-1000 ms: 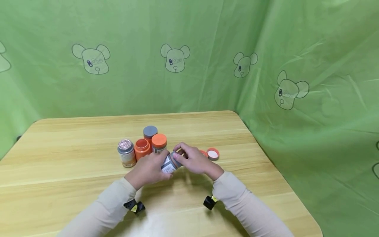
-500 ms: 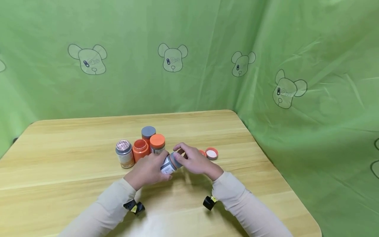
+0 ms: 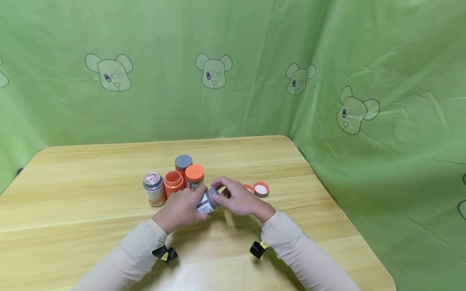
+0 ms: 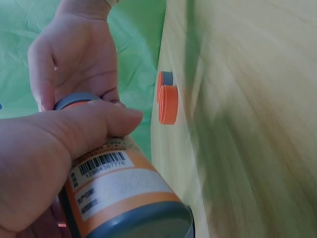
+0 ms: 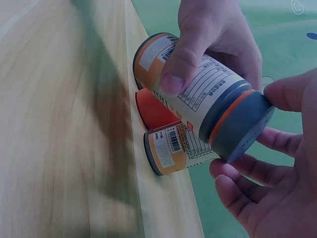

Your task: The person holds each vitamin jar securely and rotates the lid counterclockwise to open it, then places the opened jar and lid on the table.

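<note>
My left hand [image 3: 182,207] grips a white, grey and orange-banded bottle [image 3: 205,204], tilted above the table with its capped end to the right. In the right wrist view the left thumb lies along the label of this bottle [image 5: 208,87]. My right hand [image 3: 237,198] is at the grey screw cap [image 5: 242,126], thumb on one side and fingertips on the opposite edge. A narrow orange ring shows between cap and bottle neck. The left palm and most left fingers are hidden behind the bottle in the left wrist view.
Left of the hands stand a silver-sealed bottle [image 3: 154,190], an uncapped orange bottle [image 3: 174,184], an orange-capped bottle [image 3: 194,173] and a grey-capped bottle [image 3: 183,162]. Two loose caps, one a grey-and-orange cap [image 3: 261,189], lie right of them on the wooden table [image 3: 91,234].
My right fingers and thumb have shifted slightly around the cap, the wrist staying nearly in place. The left hand and its bottle have barely moved.
</note>
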`<state>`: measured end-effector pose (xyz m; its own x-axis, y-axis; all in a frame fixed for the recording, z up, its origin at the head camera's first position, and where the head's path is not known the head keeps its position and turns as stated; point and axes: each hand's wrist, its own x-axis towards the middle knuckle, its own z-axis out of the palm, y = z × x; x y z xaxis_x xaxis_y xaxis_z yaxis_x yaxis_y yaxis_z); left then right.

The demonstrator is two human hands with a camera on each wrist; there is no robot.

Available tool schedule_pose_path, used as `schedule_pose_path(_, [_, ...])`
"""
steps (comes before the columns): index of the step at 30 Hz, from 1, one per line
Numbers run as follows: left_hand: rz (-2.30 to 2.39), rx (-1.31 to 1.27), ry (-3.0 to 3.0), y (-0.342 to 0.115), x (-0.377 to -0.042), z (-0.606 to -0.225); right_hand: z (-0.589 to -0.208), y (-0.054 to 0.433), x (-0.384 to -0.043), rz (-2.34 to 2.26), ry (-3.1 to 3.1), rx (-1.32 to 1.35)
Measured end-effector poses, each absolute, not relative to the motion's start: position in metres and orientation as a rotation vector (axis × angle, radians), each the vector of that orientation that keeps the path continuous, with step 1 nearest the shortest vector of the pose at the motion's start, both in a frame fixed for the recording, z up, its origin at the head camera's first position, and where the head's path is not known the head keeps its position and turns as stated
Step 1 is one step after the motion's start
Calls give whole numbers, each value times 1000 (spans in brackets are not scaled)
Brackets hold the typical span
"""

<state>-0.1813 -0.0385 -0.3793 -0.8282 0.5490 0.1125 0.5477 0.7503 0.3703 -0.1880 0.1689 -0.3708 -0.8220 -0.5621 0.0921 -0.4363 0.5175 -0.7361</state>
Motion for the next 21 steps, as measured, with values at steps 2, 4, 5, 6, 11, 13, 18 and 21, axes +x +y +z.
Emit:
schedule_pose_path(2, [596, 917, 2947, -39, -182, -379, -370, 169, -189, -1197, 2597, -878])
schedule_pose_path(4, [592, 916, 2945, -38, -183, -379, -370, 169, -189, -1189, 2611, -876])
schedule_pose_path(5, [594, 916, 2942, -38, -184, -379, -369, 169, -189, -1185, 2618, -869])
schedule_pose_path(6, [598, 925, 2943, -38, -184, -379, -369, 169, -190, -1176, 2624, -854])
schedule_pose_path(11, [575, 971, 2968, -40, -182, -382, -372, 166, -188, -1135, 2632, -795])
schedule_pose_path(13, [563, 976, 2978, -41, -182, -382, -372, 166, -188, -1127, 2631, -801])
schedule_pose_path(18, [551, 945, 2968, -43, -182, -381, -372, 165, -189, -1162, 2605, -844])
schedule_pose_path(21, [560, 941, 2962, -44, -183, -379, -372, 164, -190, -1165, 2609, -865])
